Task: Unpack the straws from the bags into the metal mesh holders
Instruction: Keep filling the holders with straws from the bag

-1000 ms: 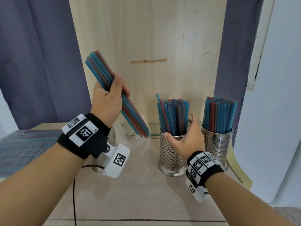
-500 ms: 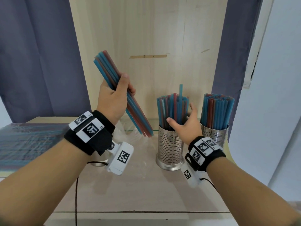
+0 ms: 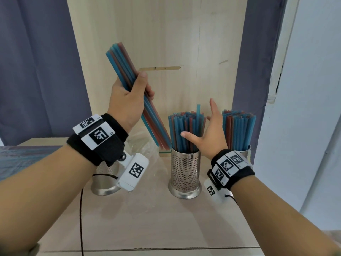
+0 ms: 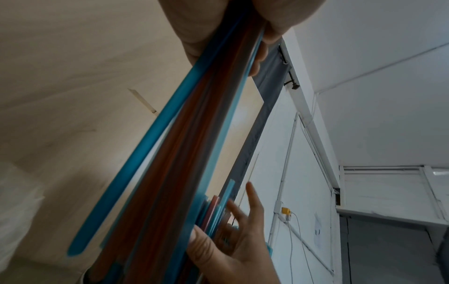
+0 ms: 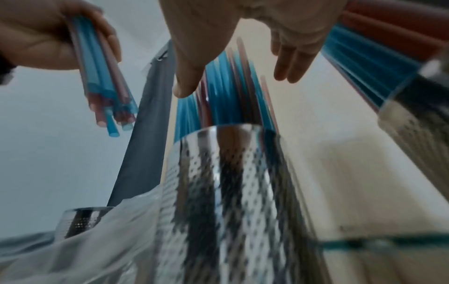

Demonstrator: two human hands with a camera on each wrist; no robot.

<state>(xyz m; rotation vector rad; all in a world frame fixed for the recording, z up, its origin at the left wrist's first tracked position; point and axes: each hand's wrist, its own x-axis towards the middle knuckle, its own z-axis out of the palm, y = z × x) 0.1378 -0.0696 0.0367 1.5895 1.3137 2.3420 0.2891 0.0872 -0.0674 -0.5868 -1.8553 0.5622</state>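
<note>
My left hand [image 3: 129, 100] grips a slanted bundle of blue and red straws [image 3: 129, 78] above the table, its lower end just left of the middle holder. The same bundle of straws [image 4: 170, 153] fills the left wrist view. The middle metal mesh holder [image 3: 185, 174] is full of straws, and one blue straw [image 3: 198, 112] sticks up above the others. My right hand [image 3: 206, 130] is open beside that holder's straws, fingers spread, holding nothing. A second full holder [image 3: 243, 150] stands to the right. A third holder [image 3: 104, 182] stands behind my left wrist.
A crumpled clear plastic bag [image 3: 145, 156] lies between the left and middle holders. More bagged straws [image 3: 22, 159] lie at the table's left edge. A wooden back panel [image 3: 156, 43] and dark curtains [image 3: 36, 71] stand behind. A black cable [image 3: 81, 215] runs down the tabletop.
My right hand has opened and risen beside the middle holder's straws. One blue straw now stands above the rest. The left hand still holds its bundle, shifted a little right.
</note>
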